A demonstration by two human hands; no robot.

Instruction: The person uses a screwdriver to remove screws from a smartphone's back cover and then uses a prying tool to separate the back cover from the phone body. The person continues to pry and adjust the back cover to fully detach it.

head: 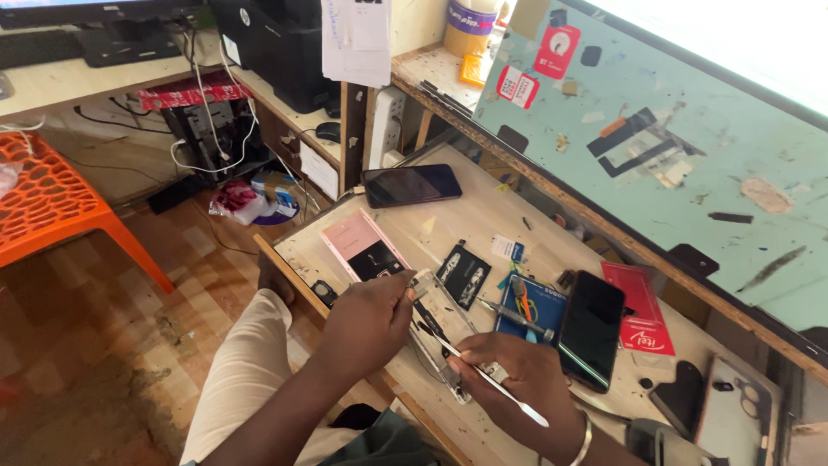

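Head view: left hand (366, 324) is pinching the clear phone frame (440, 332) at its ten-o'clock end; right hand (526, 380) is gripping a metal spudger (496, 384), tip touching the frame. Frame's long axis is running ten-to-four on the surface (483, 216), between both hands.

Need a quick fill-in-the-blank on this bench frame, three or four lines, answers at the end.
1. The right hand holds a thin ____ tool.
2. The left hand steadies a clear ____ case on the wooden bench.
3. The plastic chair on the floor is ____.
4. The dark phone at the bench's far end lies screen ____.

Missing words: metal; phone; orange; up
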